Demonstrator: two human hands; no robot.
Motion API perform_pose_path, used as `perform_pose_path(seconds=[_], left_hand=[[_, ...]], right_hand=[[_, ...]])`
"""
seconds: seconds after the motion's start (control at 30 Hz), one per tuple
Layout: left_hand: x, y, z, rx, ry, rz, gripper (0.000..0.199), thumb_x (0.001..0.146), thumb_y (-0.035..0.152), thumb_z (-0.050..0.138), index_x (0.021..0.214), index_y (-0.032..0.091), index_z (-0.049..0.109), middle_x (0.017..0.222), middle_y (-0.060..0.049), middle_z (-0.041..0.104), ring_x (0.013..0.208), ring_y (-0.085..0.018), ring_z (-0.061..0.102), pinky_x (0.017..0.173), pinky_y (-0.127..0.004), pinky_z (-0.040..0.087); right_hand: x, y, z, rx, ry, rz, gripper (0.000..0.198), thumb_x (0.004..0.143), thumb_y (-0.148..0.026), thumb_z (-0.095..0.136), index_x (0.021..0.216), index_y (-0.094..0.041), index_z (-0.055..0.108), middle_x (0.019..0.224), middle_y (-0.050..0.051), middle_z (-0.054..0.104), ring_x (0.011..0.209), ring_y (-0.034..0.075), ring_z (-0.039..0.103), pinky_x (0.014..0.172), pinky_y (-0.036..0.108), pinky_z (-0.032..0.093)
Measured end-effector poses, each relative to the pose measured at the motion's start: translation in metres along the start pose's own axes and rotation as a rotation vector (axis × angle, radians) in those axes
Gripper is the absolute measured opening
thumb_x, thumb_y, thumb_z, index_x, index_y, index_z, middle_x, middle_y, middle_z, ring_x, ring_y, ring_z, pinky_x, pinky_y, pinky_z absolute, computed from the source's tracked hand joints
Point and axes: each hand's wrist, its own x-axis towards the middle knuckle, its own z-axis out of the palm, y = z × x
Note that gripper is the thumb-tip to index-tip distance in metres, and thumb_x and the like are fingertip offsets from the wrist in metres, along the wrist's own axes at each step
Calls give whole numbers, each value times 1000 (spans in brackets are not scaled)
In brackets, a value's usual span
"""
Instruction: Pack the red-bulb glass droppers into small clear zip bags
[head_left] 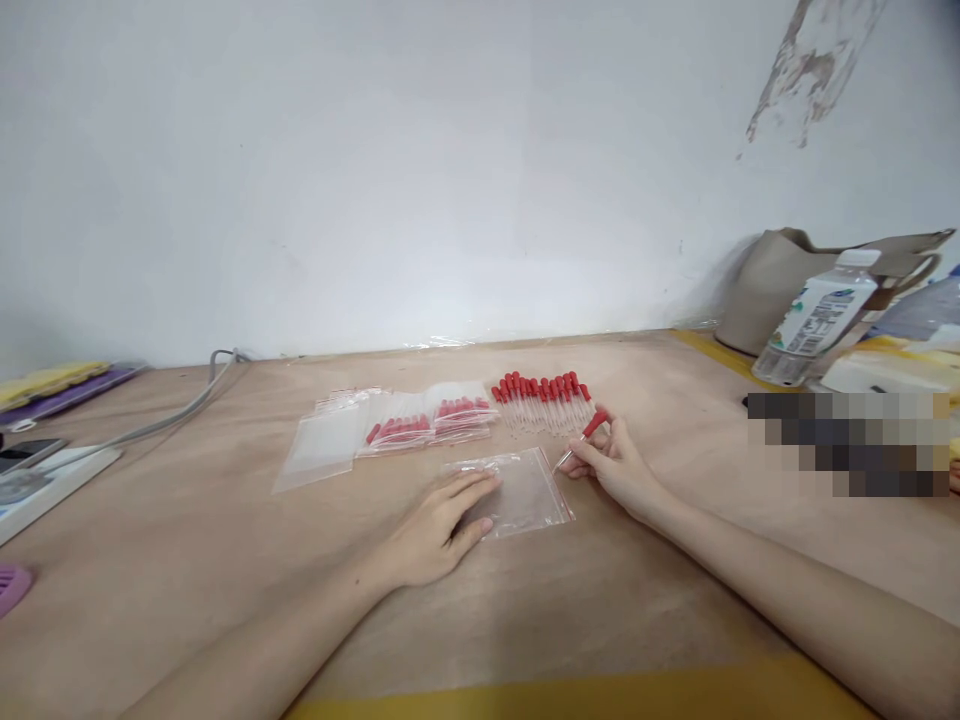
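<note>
"Where is the clear zip bag?"

"Flat on the counter, its red-lined mouth toward the right hand. The left hand rests on its other end, fingers spread, thumb well apart."

"And the right?"

"Its fingers are closed around a red-bulbed dropper, tilted, tip down by the bag's mouth. Whether the tip is inside, I can't quite tell."

"Behind them?"

"A row of loose droppers, bulbs toward the wall; left of those, filled bags, then flat empty bags."
</note>
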Motion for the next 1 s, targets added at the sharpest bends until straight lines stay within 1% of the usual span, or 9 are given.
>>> perform_pose_path(seconds=[0.17,0.3,0.4,0.57,0.63,0.73,0.8,0.93,1.0], left_hand=[[0,0,-1,-10,-8,-8,46,89,32,44,133,25,34,135,-5,41,124,-22,37,102,-43,32],[0,0,-1,-23,-3,-2,46,89,32,45,133,25,34,134,-4,42,123,-21,38,102,-41,33],[0,0,-2,-35,7,-18,47,88,34,46,132,26,35,134,-4,43,123,-22,39,101,-41,34],[1,-1,-1,-53,10,-15,48,87,35,48,132,27,35,133,-4,44,120,-23,41,99,-43,35],[2,-1,-1,-57,11,-7,48,87,35,48,132,27,35,133,-4,44,120,-23,41,99,-42,35],[3,-1,-1,-66,12,5,47,87,34,48,132,26,36,133,-4,44,120,-22,41,99,-41,35],[3,0,-1,-66,15,10,47,87,33,48,132,26,36,133,-4,44,120,-22,41,99,-40,35],[3,2,-1,-67,22,9,47,87,33,49,131,26,36,132,-3,45,119,-21,43,99,-38,35],[3,2,-1,-72,22,10,46,87,32,48,131,26,37,130,-4,47,117,-21,44,98,-38,36]], right_hand=[[-3,-1,-6,142,-130,143,34,73,-42,57,94,-23,38,71,-1,61,66,16,65,65,32,50],[-1,-4,-23,-42,-327,144,27,68,-36,65,83,-18,53,82,2,63,73,14,62,73,31,48],[2,-7,-33,-284,-484,59,28,65,-35,68,86,-17,60,85,3,63,78,14,58,73,30,47],[4,-10,-28,-596,-522,-281,23,69,-35,64,86,-22,68,80,2,58,72,14,52,67,28,43],[4,-12,-23,-645,-566,-290,24,71,-37,61,89,-22,68,75,2,58,67,13,50,62,26,41],[3,-14,-19,-697,-669,-203,26,75,-41,55,87,-21,68,65,-1,57,55,10,44,51,22,34],[3,-14,-16,-669,-678,-140,27,75,-41,55,86,-19,66,60,-2,54,51,9,40,48,21,31],[1,-10,-12,-515,-545,-89,23,67,-35,64,82,-18,57,56,-6,49,50,7,40,48,20,31],[2,-10,-12,-508,-545,-55,22,64,-33,67,75,-18,56,55,-6,48,49,7,40,46,20,30]])
